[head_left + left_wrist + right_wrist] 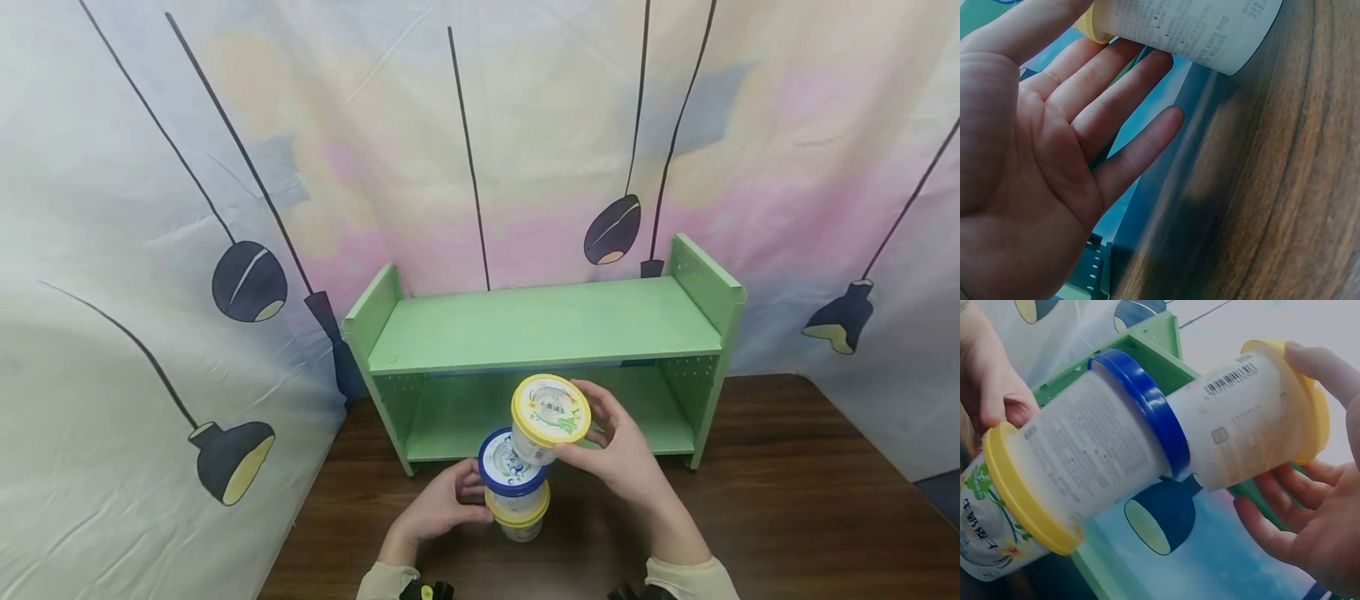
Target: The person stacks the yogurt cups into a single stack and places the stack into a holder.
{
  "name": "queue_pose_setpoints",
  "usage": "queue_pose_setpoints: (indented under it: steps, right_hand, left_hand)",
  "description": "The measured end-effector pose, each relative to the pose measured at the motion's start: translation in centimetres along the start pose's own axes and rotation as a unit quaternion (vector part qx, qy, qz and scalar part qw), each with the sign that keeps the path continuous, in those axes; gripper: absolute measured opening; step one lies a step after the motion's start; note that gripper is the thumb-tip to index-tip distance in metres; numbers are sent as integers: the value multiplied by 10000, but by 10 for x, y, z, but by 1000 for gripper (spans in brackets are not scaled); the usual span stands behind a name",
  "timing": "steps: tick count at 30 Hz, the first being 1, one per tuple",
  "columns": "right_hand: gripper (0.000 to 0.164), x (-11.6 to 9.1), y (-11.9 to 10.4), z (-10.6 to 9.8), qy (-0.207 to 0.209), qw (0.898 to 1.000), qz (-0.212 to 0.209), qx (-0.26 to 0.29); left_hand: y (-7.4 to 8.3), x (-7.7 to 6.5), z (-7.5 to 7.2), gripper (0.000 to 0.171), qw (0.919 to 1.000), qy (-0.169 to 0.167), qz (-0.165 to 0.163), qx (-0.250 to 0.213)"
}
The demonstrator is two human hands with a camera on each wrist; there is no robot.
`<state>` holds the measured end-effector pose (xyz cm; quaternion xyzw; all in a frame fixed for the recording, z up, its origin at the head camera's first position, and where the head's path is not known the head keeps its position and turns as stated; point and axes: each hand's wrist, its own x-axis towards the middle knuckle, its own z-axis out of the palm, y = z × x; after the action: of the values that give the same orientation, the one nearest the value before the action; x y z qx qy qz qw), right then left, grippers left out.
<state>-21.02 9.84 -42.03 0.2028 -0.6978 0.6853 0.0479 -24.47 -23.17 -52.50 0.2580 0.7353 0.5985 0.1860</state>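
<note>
Three lidded paper tubs make a column on the table. At the bottom is a tub with a yellow lid (pixel 519 521). On it stands a tub with a blue lid (pixel 513 475). Above the blue lid, a second yellow-lidded tub (pixel 551 417) sits off-centre to the right; whether it bears fully on the lid I cannot tell. My right hand (pixel 626 454) grips this top tub by its lid, thumb in front and fingers behind. Beside the two lower tubs, my left hand (pixel 442 504) rests against the stack with loosely extended fingers (pixel 1141 81), thumb near the lower yellow lid.
Just behind the tubs is a green two-level shelf (pixel 547 329) with raised side panels. The dark wooden table (pixel 810 475) extends to both sides. A painted cloth backdrop (pixel 540 150) hangs behind and at the left.
</note>
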Motion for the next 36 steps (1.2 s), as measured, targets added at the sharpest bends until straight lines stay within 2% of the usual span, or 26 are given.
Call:
queue_pose_setpoints:
  steps: [14, 25, 30, 36]
  right_hand:
    - [81, -2, 1, 4, 328, 9994, -90, 83]
    - [85, 0, 3, 18, 134, 9997, -26, 185]
    - [86, -2, -2, 23, 200, 9997, 3, 141]
    - [87, -3, -7, 35, 170, 9996, 114, 210]
  left_hand:
    - [0, 1, 1, 58, 10000, 20, -46, -38]
    - [-4, -1, -1, 59, 10000, 53, -38, -9]
    - [-3, -2, 0, 60, 10000, 5, -14, -44]
    - [-1, 0, 1, 60, 9999, 98, 21, 41]
